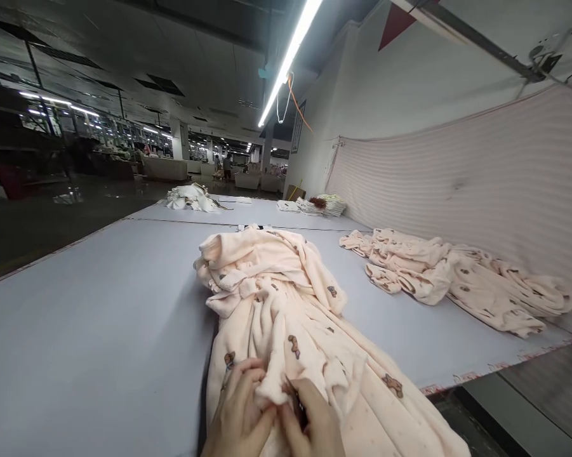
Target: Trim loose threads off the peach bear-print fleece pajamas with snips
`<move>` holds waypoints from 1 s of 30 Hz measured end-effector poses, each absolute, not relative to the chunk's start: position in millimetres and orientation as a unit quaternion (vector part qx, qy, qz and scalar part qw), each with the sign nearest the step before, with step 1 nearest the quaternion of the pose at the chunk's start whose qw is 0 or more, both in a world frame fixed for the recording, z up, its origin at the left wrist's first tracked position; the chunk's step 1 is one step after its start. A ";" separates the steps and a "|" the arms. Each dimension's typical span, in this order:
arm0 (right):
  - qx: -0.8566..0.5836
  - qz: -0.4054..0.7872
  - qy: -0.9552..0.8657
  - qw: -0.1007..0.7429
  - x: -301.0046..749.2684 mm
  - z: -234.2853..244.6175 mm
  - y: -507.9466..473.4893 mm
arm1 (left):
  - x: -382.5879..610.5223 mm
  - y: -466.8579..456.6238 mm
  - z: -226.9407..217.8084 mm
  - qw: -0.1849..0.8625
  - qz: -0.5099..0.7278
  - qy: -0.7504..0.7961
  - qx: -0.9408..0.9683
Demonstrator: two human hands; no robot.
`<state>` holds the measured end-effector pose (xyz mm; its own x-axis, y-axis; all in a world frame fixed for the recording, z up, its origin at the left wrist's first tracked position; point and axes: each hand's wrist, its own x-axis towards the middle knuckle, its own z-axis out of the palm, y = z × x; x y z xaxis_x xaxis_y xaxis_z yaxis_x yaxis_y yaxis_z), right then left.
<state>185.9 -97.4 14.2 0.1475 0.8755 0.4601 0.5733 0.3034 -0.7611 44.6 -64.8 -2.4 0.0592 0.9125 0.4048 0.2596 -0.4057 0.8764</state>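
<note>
A pale pink plush garment with small brown bear prints lies bunched and creased on the table, its near part hanging toward me. At its near end, my left hand pinches a fold of the fabric between thumb and fingers. Close beside it, my right hand is closed at the same fold, its thumb and fingertip nearly touching my left thumb. A small dark tool shows in my right hand; it is mostly hidden by the fingers, and its exact kind cannot be made out.
The garment rests on a large pale table. More pink printed garments lie at the right, before a striped cloth curtain. A white cloth heap and folded stacks sit at the far end. A tube light hangs above.
</note>
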 end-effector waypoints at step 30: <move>-0.645 0.077 -0.588 0.482 211.7 23.8 -85.2 | 41.9 -59.2 47.5 0.641 0.420 0.364 0.529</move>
